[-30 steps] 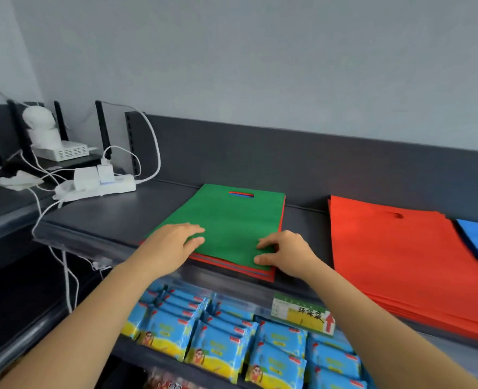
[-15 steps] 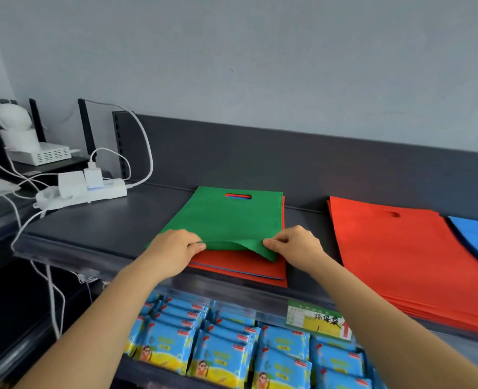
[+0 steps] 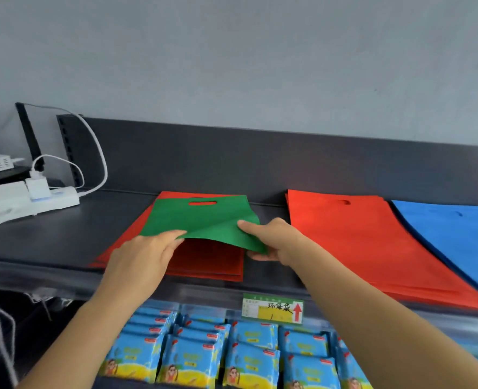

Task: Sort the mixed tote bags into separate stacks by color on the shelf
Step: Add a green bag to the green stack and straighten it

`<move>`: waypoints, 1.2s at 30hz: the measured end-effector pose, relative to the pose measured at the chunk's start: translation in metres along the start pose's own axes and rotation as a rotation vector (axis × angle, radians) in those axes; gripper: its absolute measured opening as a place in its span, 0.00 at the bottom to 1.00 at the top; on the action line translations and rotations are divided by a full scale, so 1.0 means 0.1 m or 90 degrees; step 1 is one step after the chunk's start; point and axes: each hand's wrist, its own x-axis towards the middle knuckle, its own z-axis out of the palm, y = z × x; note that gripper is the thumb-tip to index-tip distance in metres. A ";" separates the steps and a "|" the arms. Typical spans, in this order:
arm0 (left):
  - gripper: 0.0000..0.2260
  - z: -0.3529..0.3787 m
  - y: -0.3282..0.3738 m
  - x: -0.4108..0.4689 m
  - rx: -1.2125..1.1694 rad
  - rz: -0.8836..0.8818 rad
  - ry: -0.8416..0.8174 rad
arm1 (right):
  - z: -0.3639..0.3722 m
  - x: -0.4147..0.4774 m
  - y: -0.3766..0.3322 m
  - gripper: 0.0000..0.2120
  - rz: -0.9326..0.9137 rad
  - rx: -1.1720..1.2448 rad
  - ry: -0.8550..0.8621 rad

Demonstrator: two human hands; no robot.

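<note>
Flat green non-woven fabric tote bag (image 3: 204, 220), topmost on a mixed pile of flat red tote bags (image 3: 209, 262) at the middle of the dark grey metal shelf (image 3: 50, 234). Near edge raised clear of the pile, far edge apparently resting on it. Left hand (image 3: 145, 254) gripping the near left corner, finger detail hidden behind the back of the hand. Right hand (image 3: 274, 240) pinching the near right corner, thumb on top, fingers beneath. Hands apart, one per corner. Handling, by judgement: very light, thin and limp, creased diagonally between the two grips; not fragile, matt rather than slippery, and likely to sag or fold if held at a single point. Best taken by two corners of one edge, as here, or through the oval die-cut handle slot (image 3: 202, 203). Orientation: handle slot toward the shelf's back panel, bottom edge toward the person, whole bag skewed slightly; long axis probably front to back, uncertain through foreshortening. Adjacent: stack of orange-red tote bags (image 3: 358, 242) to the right, stack of blue tote bags (image 3: 456, 242) beyond; no green stack in view.
</note>
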 end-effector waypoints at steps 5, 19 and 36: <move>0.12 -0.13 0.67 -0.02 0.010 0.077 0.031 | -0.57 -0.20 -0.09 0.09 -0.142 -0.018 0.046; 0.21 0.41 3.75 -0.16 -0.077 0.325 0.092 | -3.85 -1.57 0.36 0.23 -0.326 0.015 0.165; 0.23 1.00 6.01 0.50 -0.156 0.555 0.037 | -6.29 -1.57 1.34 0.15 -0.139 -0.283 0.457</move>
